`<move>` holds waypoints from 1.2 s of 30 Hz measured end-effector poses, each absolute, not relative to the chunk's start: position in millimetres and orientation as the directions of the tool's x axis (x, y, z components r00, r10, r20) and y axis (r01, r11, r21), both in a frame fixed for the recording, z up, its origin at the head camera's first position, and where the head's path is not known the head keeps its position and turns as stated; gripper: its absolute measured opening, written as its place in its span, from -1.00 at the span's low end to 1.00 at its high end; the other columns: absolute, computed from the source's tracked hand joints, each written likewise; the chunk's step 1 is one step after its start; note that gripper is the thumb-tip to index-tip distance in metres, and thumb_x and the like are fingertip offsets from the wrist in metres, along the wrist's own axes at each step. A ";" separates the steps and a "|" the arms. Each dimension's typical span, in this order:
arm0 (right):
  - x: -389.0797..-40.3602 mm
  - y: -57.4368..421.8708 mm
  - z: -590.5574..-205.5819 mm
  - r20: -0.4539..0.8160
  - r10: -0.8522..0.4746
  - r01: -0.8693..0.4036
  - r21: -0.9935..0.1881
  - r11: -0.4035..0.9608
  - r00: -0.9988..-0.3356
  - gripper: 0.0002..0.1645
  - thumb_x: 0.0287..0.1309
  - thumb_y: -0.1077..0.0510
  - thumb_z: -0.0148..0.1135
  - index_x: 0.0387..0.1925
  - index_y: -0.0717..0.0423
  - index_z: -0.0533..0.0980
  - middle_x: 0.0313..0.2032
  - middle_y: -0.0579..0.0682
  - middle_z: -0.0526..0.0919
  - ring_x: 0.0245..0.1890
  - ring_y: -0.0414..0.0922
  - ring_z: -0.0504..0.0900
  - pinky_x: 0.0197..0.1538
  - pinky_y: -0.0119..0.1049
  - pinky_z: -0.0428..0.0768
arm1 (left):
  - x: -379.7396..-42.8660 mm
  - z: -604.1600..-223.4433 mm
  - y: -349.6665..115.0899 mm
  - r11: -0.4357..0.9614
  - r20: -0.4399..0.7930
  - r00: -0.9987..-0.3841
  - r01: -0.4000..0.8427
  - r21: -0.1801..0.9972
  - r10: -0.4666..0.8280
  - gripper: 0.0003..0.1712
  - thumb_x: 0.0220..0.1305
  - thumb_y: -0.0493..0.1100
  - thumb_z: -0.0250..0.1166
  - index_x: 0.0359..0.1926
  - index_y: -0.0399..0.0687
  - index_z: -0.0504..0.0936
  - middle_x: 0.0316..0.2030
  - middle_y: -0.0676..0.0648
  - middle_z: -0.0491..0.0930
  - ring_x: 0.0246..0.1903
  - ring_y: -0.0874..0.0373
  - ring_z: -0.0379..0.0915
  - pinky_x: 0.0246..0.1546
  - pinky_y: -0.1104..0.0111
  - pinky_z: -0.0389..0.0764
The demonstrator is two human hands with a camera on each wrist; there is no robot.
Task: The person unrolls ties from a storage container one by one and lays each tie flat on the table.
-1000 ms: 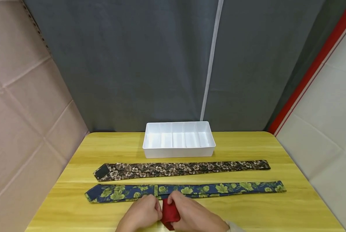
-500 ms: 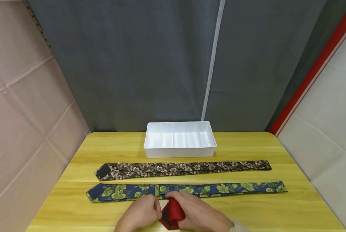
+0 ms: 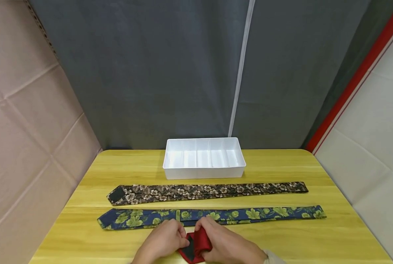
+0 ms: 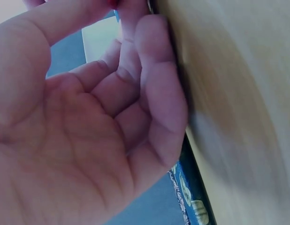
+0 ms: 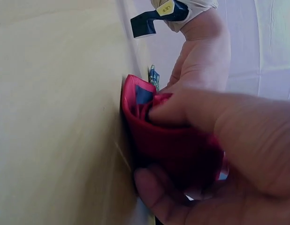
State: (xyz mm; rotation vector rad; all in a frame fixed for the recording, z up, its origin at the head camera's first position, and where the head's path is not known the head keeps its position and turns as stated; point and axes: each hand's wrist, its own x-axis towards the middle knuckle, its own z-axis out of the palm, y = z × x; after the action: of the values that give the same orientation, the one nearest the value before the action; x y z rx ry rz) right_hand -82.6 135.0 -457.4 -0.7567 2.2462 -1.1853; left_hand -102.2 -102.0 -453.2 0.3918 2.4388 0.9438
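A red necktie (image 3: 201, 240), rolled up with its dark-lined pointed end lying out flat to the left, is at the front middle of the table. My right hand (image 3: 227, 244) grips the roll, thumb on the near side and fingers at the far side; the right wrist view shows the layered red roll (image 5: 173, 145) between thumb and fingers. At the left edge of the pointed end, my left hand (image 3: 165, 238) pinches the cloth with thumb and forefinger. Its other fingers curl inward in the left wrist view, where only a speck of red shows at the top.
Just beyond the hands, a navy necktie (image 3: 242, 214) with green flowers lies straight across the table (image 3: 84, 242). Behind it lies a brown floral necktie (image 3: 189, 192). A white divided box (image 3: 204, 173) stands at the back, before a grey curtain (image 3: 170, 73).
The red roll has turned and shifted slightly right in my right hand, baring the dark lining at the pointed end. My left thumb has come over that end's edge.
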 end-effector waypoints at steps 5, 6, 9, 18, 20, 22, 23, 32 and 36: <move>-83.3 136.9 -453.6 -0.153 -0.655 -0.283 -0.812 0.510 -0.740 -0.40 0.16 -0.14 0.46 0.11 -0.18 0.36 -0.08 -0.25 0.50 -0.23 -0.46 0.54 -0.33 -0.49 0.63 | -104.1 -452.1 -101.9 0.747 -0.350 -0.837 0.100 0.658 0.421 -0.78 0.13 -0.07 0.50 -0.54 0.15 0.61 -0.58 0.14 0.55 -0.56 0.21 0.41 -0.46 0.32 0.41; -83.5 136.7 -452.5 -0.148 -0.647 -0.309 -0.786 0.536 -0.748 -0.41 0.15 -0.17 0.47 0.09 -0.19 0.37 -0.09 -0.26 0.51 -0.23 -0.46 0.53 -0.33 -0.50 0.62 | -104.6 -452.1 -102.0 0.747 -0.354 -0.835 0.099 0.657 0.422 -0.79 0.13 -0.08 0.49 -0.53 0.15 0.61 -0.57 0.14 0.55 -0.56 0.21 0.42 -0.46 0.31 0.42; -84.3 135.8 -449.7 -0.131 -0.626 -0.383 -0.689 0.615 -0.769 -0.49 0.13 -0.17 0.47 0.01 -0.21 0.41 -0.13 -0.31 0.51 -0.22 -0.47 0.46 -0.32 -0.53 0.58 | -105.8 -451.7 -102.4 0.743 -0.361 -0.831 0.092 0.662 0.425 -0.80 0.12 -0.10 0.49 -0.51 0.12 0.61 -0.55 0.12 0.56 -0.53 0.19 0.42 -0.44 0.30 0.43; -84.1 142.0 -448.7 -0.147 -0.631 -0.403 -0.655 0.639 -0.762 -0.47 0.11 0.00 0.48 0.04 -0.22 0.38 -0.13 -0.32 0.51 -0.23 -0.47 0.45 -0.29 -0.54 0.57 | -104.9 -451.1 -103.0 0.765 -0.378 -0.836 0.074 0.640 0.398 -0.77 0.10 -0.10 0.51 -0.53 0.11 0.59 -0.52 0.09 0.55 -0.52 0.17 0.42 -0.43 0.28 0.42; -83.9 143.8 -448.2 -0.154 -0.638 -0.404 -0.657 0.636 -0.754 -0.43 0.11 0.00 0.49 0.09 -0.22 0.38 -0.10 -0.32 0.52 -0.19 -0.47 0.46 -0.27 -0.54 0.58 | -104.3 -450.5 -103.7 0.769 -0.382 -0.837 0.070 0.636 0.392 -0.77 0.09 -0.11 0.51 -0.53 0.11 0.59 -0.52 0.09 0.55 -0.51 0.16 0.42 -0.43 0.28 0.41; -83.9 145.6 -447.6 -0.146 -0.649 -0.424 -0.647 0.634 -0.747 -0.38 0.11 -0.02 0.50 0.15 -0.22 0.39 -0.06 -0.33 0.54 -0.16 -0.46 0.46 -0.25 -0.52 0.58 | -104.0 -449.9 -104.2 0.769 -0.383 -0.837 0.069 0.636 0.392 -0.77 0.09 -0.11 0.51 -0.53 0.11 0.59 -0.52 0.08 0.55 -0.51 0.15 0.42 -0.43 0.27 0.41; -83.9 146.6 -447.4 -0.141 -0.655 -0.438 -0.638 0.633 -0.742 -0.35 0.11 -0.03 0.50 0.19 -0.23 0.40 -0.05 -0.33 0.55 -0.15 -0.45 0.46 -0.25 -0.52 0.57 | -103.8 -449.7 -104.3 0.767 -0.381 -0.837 0.070 0.638 0.393 -0.77 0.09 -0.12 0.51 -0.53 0.11 0.59 -0.52 0.08 0.55 -0.51 0.15 0.42 -0.43 0.27 0.41; -82.4 152.6 -448.3 -0.076 -0.710 -0.568 -0.543 0.619 -0.700 -0.24 0.05 0.06 0.50 0.27 -0.50 0.45 -0.13 -0.34 0.50 -0.25 -0.42 0.39 -0.30 -0.51 0.45 | -103.9 -449.8 -104.7 0.780 -0.384 -0.841 0.070 0.622 0.382 -0.76 0.09 -0.09 0.52 -0.54 0.12 0.59 -0.51 0.07 0.55 -0.49 0.14 0.42 -0.41 0.24 0.41; -82.1 155.1 -446.5 -0.102 -0.706 -0.558 -0.539 0.631 -0.700 -0.33 0.02 0.09 0.49 0.16 -0.47 0.51 -0.10 -0.35 0.51 -0.24 -0.43 0.39 -0.30 -0.52 0.46 | -103.6 -448.6 -106.4 0.796 -0.389 -0.847 0.065 0.602 0.363 -0.74 0.09 -0.08 0.54 -0.53 0.11 0.58 -0.49 0.07 0.55 -0.47 0.13 0.41 -0.40 0.25 0.41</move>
State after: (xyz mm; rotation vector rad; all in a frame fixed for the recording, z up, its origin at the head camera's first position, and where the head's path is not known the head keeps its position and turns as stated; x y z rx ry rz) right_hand -82.1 155.1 -446.5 -1.0183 2.5511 -0.6919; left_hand -103.6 -106.4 -448.6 0.3193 2.4869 0.8087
